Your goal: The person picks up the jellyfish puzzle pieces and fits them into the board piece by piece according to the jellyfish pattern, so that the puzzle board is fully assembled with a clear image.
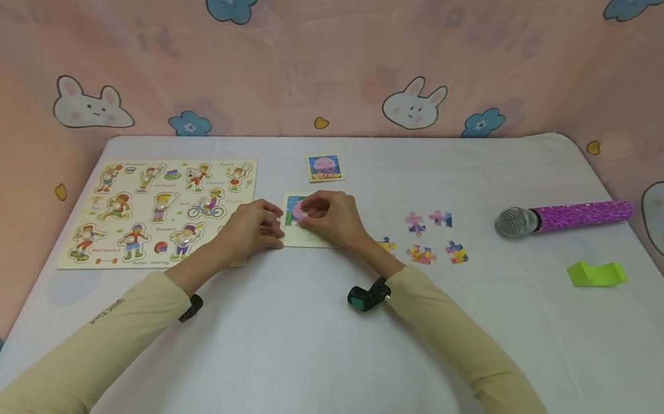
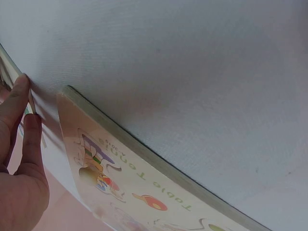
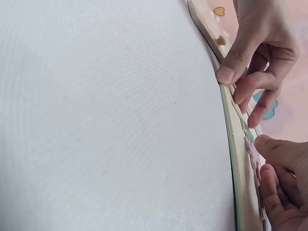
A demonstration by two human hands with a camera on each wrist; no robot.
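Observation:
A small cream jigsaw board [image 1: 306, 238] lies at mid-table, with part of a blue and pink picture in its frame. My left hand [image 1: 252, 227] holds the board's left edge, thumb at the near corner and fingers bent over the top. On the picture area, my right hand [image 1: 335, 215] pinches a pink jigsaw piece [image 3: 253, 153] between thumb and fingertips, low over the board; the hand hides much of the picture. Several loose jigsaw pieces [image 1: 422, 253] in pink, yellow and blue lie right of my right wrist.
Left stands a large wooden sports puzzle board [image 1: 145, 216], its right edge beside my left hand. Behind the small board lies a jellyfish picture card [image 1: 325, 167]. Farther right are a purple glittery microphone [image 1: 564, 217] and a bright green curved block [image 1: 597, 275].

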